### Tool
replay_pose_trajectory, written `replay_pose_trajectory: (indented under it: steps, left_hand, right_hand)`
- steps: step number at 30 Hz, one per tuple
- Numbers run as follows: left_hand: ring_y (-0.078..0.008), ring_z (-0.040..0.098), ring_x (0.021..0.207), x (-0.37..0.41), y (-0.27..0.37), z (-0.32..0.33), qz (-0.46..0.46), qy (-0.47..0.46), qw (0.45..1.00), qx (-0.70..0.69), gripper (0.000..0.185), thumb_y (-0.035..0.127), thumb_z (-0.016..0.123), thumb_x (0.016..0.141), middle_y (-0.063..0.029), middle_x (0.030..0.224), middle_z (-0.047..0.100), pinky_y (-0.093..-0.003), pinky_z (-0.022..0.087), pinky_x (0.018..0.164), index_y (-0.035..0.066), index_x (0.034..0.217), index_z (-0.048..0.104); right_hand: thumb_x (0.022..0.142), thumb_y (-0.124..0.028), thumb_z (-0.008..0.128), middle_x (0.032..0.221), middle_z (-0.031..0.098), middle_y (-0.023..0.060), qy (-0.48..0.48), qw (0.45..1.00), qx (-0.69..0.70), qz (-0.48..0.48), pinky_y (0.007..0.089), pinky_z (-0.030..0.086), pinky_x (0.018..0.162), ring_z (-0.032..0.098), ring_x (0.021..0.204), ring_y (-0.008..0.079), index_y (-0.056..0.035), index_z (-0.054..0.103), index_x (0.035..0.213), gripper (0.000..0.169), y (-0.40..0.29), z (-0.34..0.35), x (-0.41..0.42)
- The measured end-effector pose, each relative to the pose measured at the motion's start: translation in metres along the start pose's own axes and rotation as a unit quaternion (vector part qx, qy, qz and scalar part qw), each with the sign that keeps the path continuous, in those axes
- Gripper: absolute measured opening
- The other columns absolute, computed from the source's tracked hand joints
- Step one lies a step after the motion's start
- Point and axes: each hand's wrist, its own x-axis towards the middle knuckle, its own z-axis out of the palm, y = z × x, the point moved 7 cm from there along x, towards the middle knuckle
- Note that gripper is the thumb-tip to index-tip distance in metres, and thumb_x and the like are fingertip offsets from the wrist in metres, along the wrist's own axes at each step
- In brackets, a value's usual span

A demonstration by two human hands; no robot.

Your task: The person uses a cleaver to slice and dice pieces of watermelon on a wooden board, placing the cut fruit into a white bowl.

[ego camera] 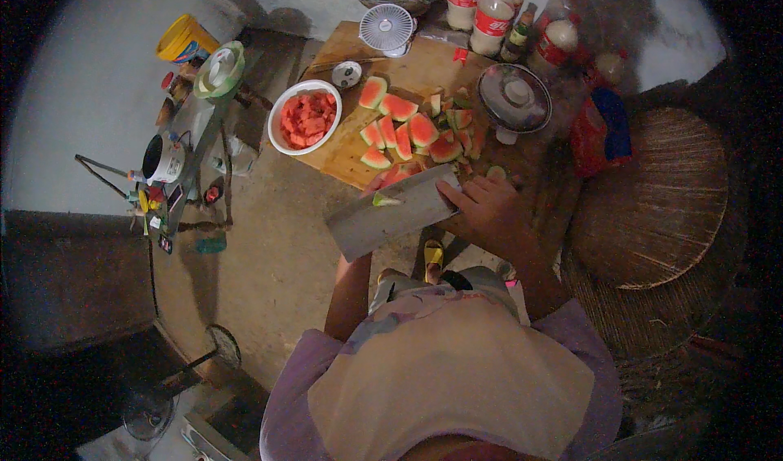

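Observation:
My right hand (489, 207) grips a broad cleaver (404, 207), its wide blade slanting down to the left with a small bit of rind (385, 200) on it. Behind the blade, my left hand (374, 183) is mostly hidden; its fingers touch a watermelon piece (400, 172) at the table's near edge. Several watermelon wedges (422, 129) with rind lie on the wooden table (342, 155), beside rind scraps at their right. To the left, a white bowl (273, 118) holds red watermelon chunks (309, 118).
A small white fan (386, 27) and a round tin (347, 74) stand at the back. A glass-lidded pot (515, 97) is at the right, near large plastic bottles (492, 24). Woven round trays (654, 198) stand at far right; a cluttered shelf (199, 137) is left.

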Motion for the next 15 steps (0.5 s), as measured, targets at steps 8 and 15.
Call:
replay_pose_trajectory:
  steps: [8, 15]
  left_hand:
    - [-0.0199, 0.055, 0.101, -0.009, 0.003, 0.018, -0.003, -0.005, 1.000, 0.021, 0.058, 0.014, 0.070, 0.073, -0.0075, 0.112, 0.055, -0.0351, 0.047, 0.085, 0.003, 0.122, 0.043]
    - [-0.0191, 0.055, 0.101, -0.016, 0.005, 0.028, -0.004, 0.004, 0.997, 0.071, 0.058, 0.010, 0.070, 0.072, -0.0067, 0.111, 0.055, -0.0343, 0.047, 0.085, 0.004, 0.122, 0.043]
  right_hand:
    - [0.056, -0.032, 0.072, 0.074, 0.054, 0.0048, 0.033, 0.999, 0.010, -0.025, 0.0339, 0.044, 0.063, 0.056, 0.072, 0.0215, -0.0114, 0.058, 0.111, 0.060, -0.008, -0.006, -0.001]
    - [0.058, -0.032, 0.072, 0.074, 0.054, 0.0053, 0.027, 0.999, 0.022, -0.006, 0.0356, 0.044, 0.062, 0.056, 0.071, 0.0228, -0.0108, 0.060, 0.107, 0.056, -0.007, -0.002, -0.009]
